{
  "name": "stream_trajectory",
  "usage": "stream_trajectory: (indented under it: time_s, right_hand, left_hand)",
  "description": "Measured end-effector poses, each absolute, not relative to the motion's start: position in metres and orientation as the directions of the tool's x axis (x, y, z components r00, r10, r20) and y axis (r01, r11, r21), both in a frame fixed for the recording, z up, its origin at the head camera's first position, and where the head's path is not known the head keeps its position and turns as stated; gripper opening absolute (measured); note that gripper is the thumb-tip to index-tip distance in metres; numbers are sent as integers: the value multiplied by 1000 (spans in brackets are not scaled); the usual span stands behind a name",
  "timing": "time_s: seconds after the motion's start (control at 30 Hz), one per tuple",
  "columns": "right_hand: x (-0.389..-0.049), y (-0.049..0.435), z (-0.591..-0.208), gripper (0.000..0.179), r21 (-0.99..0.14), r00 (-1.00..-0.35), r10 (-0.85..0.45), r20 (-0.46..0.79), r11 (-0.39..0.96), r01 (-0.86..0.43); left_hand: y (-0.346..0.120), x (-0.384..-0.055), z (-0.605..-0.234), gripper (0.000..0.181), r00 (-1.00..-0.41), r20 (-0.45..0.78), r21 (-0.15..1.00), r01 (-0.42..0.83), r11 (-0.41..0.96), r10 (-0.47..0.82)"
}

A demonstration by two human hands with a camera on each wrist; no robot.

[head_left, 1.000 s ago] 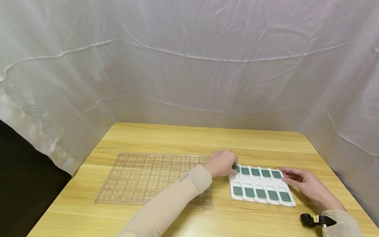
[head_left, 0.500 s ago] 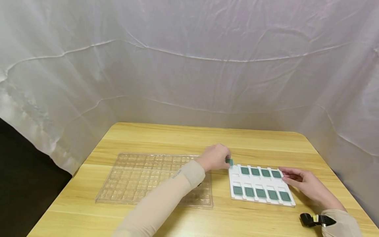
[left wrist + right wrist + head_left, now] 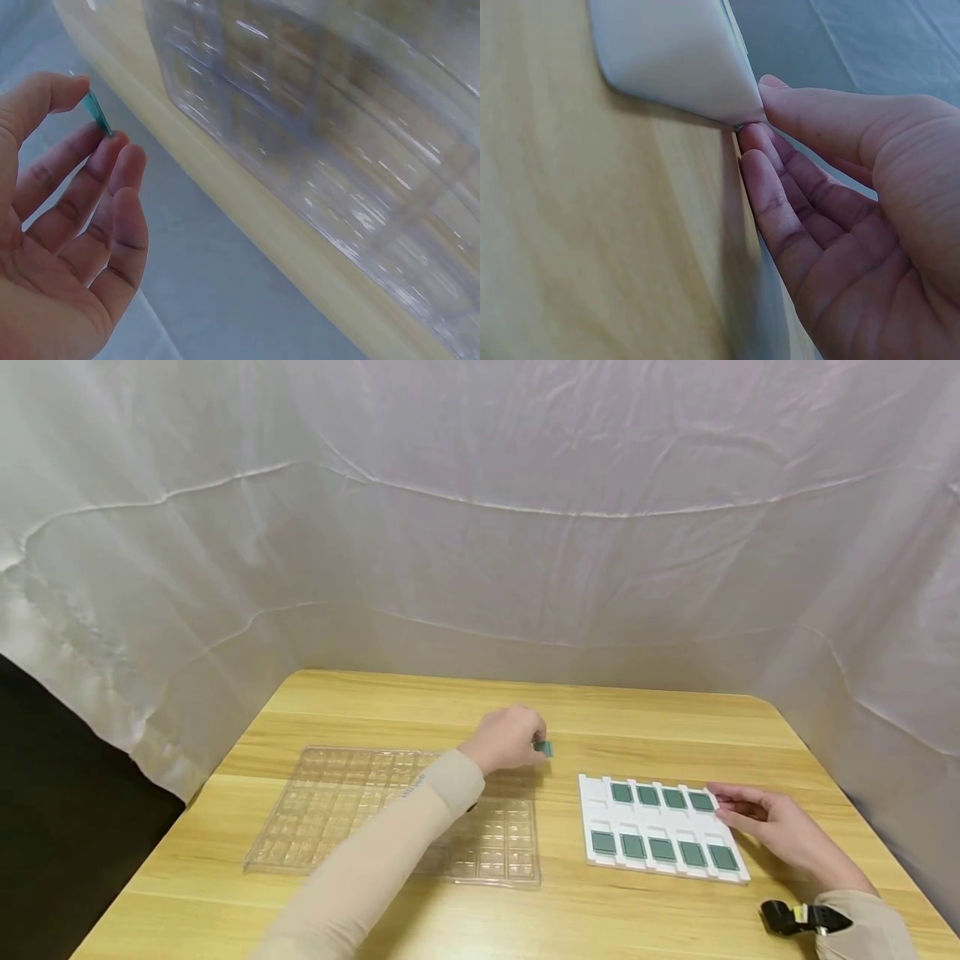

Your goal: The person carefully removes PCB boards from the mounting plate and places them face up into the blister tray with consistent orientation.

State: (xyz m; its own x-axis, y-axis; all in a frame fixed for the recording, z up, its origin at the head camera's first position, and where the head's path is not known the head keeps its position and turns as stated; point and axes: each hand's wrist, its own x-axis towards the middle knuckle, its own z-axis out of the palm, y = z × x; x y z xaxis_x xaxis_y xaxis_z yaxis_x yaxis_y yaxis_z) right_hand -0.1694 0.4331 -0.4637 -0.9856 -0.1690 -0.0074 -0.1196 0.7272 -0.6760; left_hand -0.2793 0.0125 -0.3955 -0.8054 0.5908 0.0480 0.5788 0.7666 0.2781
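Between thumb and fingertips, my left hand point(image 3: 506, 739) pinches a thin green square chip point(image 3: 548, 749) above the table, just beyond the clear tray's back right corner. Its edge shows as a teal sliver in the left wrist view, where the chip point(image 3: 97, 112) stands tilted. My right hand point(image 3: 776, 827) holds the right edge of a white tray point(image 3: 637, 818) near its back corner. In the right wrist view the thumb point(image 3: 810, 112) lies against the tray's side, with fingertips low by the tabletop. Green chips sit in the white tray's two rows; its back left pocket is bare.
A large clear plastic tray point(image 3: 330, 810) with many square pockets lies on the left of the wooden table point(image 3: 637, 714), partly under my left forearm. A black wrist device point(image 3: 795, 917) is by my right sleeve. Pale cloth point(image 3: 480, 568) hangs behind the table.
My left hand has lifted the chip from the white tray's back left pocket and carried it left and back. The right hand and white tray have stayed in place.
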Motion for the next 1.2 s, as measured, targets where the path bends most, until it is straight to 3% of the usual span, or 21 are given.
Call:
stream_trajectory:
  time_s: [0.67, 1.2]
  right_hand:
    - [-168, 432, -463, 52, -672, -987, -159, -14, 733, -108]
    - [-167, 432, -462, 52, -666, -988, -151, -16, 739, -102]
  left_hand:
    - [-17, -286, -410, 19, -806, -37, 242, 566, 788, 590]
    - [-18, -283, -415, 23, -795, -63, 299, 562, 771, 603]
